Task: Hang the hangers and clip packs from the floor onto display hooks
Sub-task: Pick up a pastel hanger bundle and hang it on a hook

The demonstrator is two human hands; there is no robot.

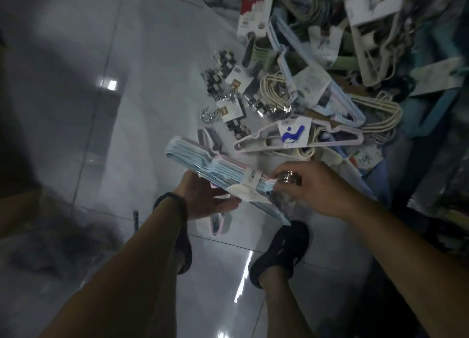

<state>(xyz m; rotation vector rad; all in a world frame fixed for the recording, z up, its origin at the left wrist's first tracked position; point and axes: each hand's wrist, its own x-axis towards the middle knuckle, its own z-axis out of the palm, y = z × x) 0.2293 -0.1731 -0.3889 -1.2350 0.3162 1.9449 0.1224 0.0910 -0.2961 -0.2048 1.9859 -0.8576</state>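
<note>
Left hand (206, 198) lay palm up, fingers nearly straight, under the hanger bundle (203, 160), carrying it over the tiled floor (142, 124). Right hand (313, 185) curled round the bundle's hook end, just right of its paper band (250, 182). Clip packs (228, 94) lay beyond the bundle. Pink hanger pack (299, 138) and hanger pile (355, 58) lay beyond-right of it. Black shoe (281, 248) stood below it.

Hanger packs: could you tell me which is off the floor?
The pale blue hanger bundle, on the left hand, gripped by the right hand; the pink hanger pack and others lie on the floor.
</note>
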